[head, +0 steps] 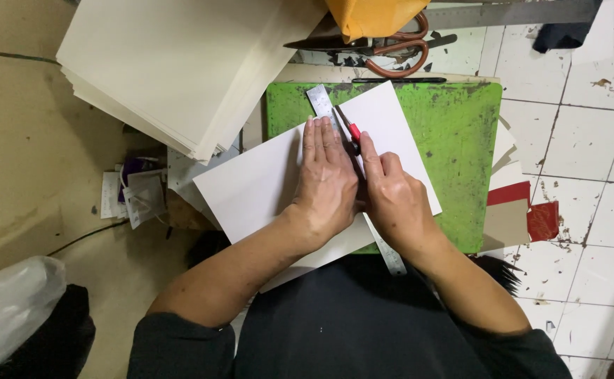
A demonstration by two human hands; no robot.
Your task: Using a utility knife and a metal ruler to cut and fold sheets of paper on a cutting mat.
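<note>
White sheet of paper (265,184) lies skewed on a scuffed green cutting mat (454,140) in the middle of the view, its far corner toward 12 o'clock and its near edge running off the mat toward the person's lap at 6 o'clock. A steel ruler (321,102) crosses the sheet from 11 o'clock down to 5 o'clock. The left hand (326,184) lies flat, fingers together, pressing the ruler and sheet down; its grip is spread open rather than closed on anything. Touching it at 3 o'clock, the right hand (394,203) has its grip clamped on a small red-handled knife (350,130), forefinger laid along the top, the tip against the ruler's right edge.

By the look of it the sheet is light, thin and smooth, stiff enough to lie flat yet quick to slide or crease, so it seems best held by broad flat pressure close to the ruler, not pinched at an edge. The ruler looks rigid and slick.

At 10 o'clock sits a tall stack of cream sheets (173,63). At 12 o'clock lie scissors with brown handles (391,50) beneath an orange bag (373,15). White floor tiles (588,140) spread at 3 o'clock, with red card scraps (542,219) beside the mat
</note>
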